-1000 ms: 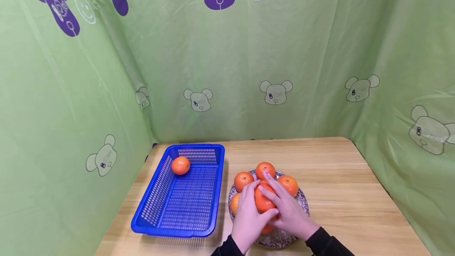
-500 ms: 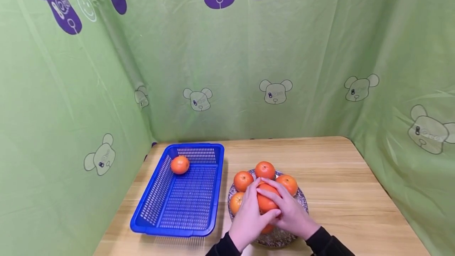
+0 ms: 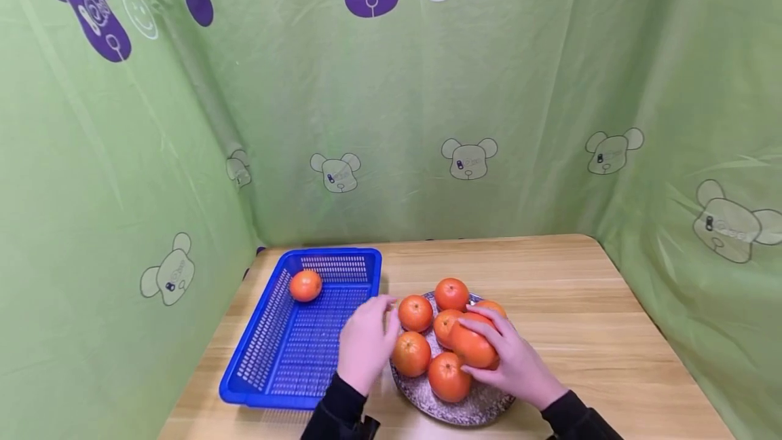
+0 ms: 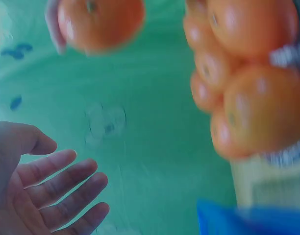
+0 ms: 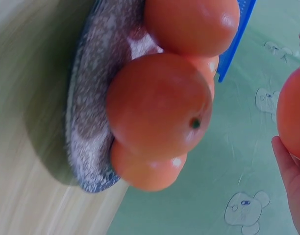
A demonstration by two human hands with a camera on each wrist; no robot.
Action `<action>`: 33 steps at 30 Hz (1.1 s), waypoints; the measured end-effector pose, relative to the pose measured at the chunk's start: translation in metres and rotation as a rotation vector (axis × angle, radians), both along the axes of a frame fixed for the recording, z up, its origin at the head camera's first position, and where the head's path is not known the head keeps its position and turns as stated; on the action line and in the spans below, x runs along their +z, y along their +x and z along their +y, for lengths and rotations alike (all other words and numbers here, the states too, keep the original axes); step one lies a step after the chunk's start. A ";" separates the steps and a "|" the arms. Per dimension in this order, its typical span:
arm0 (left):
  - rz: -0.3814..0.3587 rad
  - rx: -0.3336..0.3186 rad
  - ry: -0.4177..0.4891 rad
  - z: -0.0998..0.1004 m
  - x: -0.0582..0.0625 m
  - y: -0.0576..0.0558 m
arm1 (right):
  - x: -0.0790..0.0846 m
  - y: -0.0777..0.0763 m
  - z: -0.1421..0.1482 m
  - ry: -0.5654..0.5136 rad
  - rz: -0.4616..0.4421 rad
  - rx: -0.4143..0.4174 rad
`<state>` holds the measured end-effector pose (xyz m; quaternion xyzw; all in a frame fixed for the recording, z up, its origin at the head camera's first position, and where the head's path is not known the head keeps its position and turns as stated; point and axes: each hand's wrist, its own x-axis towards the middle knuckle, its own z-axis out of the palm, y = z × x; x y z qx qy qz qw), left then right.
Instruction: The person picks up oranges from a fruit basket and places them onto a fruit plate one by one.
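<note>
My right hand (image 3: 519, 365) grips an orange (image 3: 472, 345) above the right side of a speckled plate (image 3: 461, 413). The thumb lies at the near side of the fruit and the fingers reach over its far side. That same orange (image 4: 101, 24) hangs at the top of the left wrist view, and at the right edge of the right wrist view. Several more oranges (image 3: 449, 377) sit on the plate. My left hand (image 3: 366, 341) is off the fruit, over the right rim of the blue basket (image 3: 244, 396). Its fingers (image 4: 66, 178) are spread and relaxed, with nothing in them.
One orange (image 3: 305, 286) lies in the far left corner of the basket. Basket and plate stand side by side on a wooden table (image 3: 586, 318). A green patterned curtain (image 3: 391, 100) encloses the table at the back and both sides.
Both hands held the orange together over the plate. The left hand has let go and moved left towards the basket, while the right keeps the orange and has shifted slightly right.
</note>
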<state>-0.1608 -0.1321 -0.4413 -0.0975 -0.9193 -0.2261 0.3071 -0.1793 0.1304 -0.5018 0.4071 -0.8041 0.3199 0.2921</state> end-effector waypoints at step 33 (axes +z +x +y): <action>-0.511 0.140 -0.170 -0.052 -0.018 -0.006 | -0.040 -0.006 0.052 -0.192 -0.592 -0.440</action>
